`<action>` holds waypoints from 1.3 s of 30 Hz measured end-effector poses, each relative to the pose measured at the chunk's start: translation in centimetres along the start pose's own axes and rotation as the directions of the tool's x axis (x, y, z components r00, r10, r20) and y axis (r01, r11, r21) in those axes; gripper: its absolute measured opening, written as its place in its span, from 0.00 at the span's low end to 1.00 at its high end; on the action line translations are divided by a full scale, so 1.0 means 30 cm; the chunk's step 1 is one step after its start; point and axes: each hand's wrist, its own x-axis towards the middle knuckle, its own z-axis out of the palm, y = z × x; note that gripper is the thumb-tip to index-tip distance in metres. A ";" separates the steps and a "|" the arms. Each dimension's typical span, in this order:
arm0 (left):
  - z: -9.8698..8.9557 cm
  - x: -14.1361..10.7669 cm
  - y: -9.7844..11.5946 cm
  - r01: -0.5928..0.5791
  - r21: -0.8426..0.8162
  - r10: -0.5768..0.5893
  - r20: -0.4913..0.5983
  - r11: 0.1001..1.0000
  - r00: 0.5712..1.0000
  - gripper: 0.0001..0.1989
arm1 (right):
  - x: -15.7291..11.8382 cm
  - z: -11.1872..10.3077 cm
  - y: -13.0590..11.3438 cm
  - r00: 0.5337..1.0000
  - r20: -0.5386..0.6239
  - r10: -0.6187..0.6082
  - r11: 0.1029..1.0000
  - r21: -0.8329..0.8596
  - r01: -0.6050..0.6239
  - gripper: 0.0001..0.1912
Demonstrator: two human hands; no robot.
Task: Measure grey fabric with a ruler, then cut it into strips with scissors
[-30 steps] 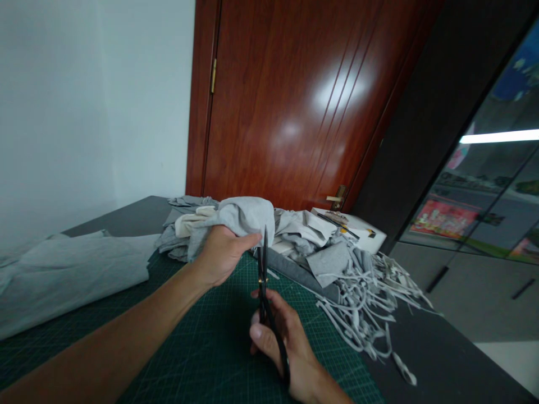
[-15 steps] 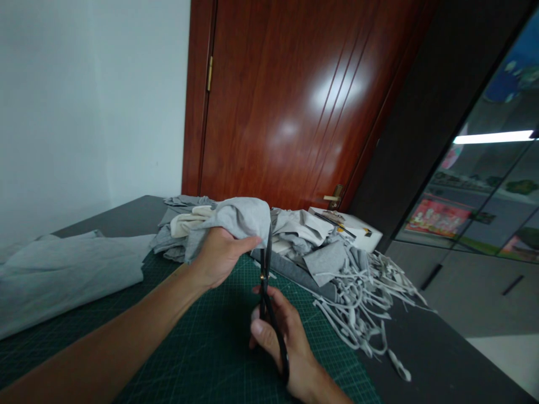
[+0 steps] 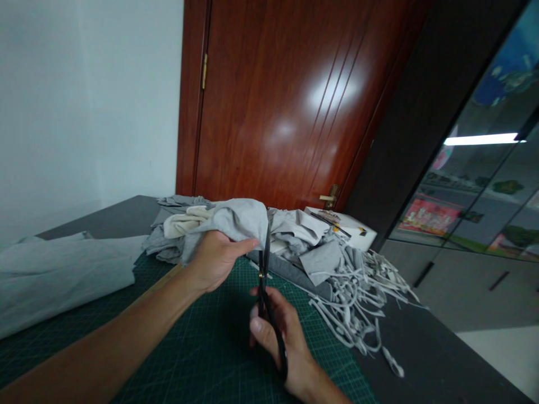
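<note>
My left hand (image 3: 217, 258) pinches a light grey cloth (image 3: 242, 217) between thumb and fingers, holding it up above the green cutting mat (image 3: 210, 336). Black scissors (image 3: 261, 275) are in my right hand (image 3: 280, 331), its thumb and fingers at the handles. The blades point away from me and meet the right edge of the grey cloth, close to my left thumb tip. They stand only slightly apart.
Folded grey and cream cloths (image 3: 185, 221) lie behind my left hand. To the right are a cloth pile (image 3: 301, 227), a white box (image 3: 362, 233) and a tangle of thin grey strips (image 3: 353, 303). A large pale cloth (image 3: 67, 275) lies left. Beyond stands a brown door (image 3: 261, 112).
The whole view has shifted slightly, so the scene sits a little further left. Both hands keep nearly the same hold on the cloth and scissors, and a wooden strip shows beside my left forearm.
</note>
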 end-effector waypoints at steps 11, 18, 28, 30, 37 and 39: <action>0.004 -0.008 0.014 0.042 -0.043 -0.042 -0.004 0.998 0.999 0.23 | 0.003 -0.006 -0.016 1.000 -0.025 -0.016 1.000 -0.015 0.015 0.33; 0.001 -0.006 0.012 0.042 -0.056 -0.041 0.014 0.998 0.999 0.25 | 0.006 -0.019 -0.016 0.999 0.001 -0.033 0.999 -0.027 0.033 0.32; -0.009 -0.002 0.000 0.051 -0.053 -0.050 0.031 0.997 0.998 0.21 | 0.009 -0.021 -0.014 1.000 0.001 -0.029 0.999 -0.036 0.029 0.32; -0.008 -0.003 0.001 0.057 -0.055 -0.056 0.035 0.997 0.998 0.20 | 0.010 -0.022 -0.014 0.999 -0.001 -0.044 0.998 -0.042 0.044 0.32; -0.004 -0.009 0.007 0.058 -0.079 -0.054 0.047 0.995 0.997 0.25 | 0.007 -0.022 -0.014 0.999 -0.013 -0.038 0.999 -0.030 0.038 0.31; -0.005 -0.011 0.007 0.059 -0.085 -0.054 0.051 0.995 0.997 0.26 | 0.008 -0.022 -0.015 0.999 -0.015 -0.031 0.999 -0.031 0.031 0.31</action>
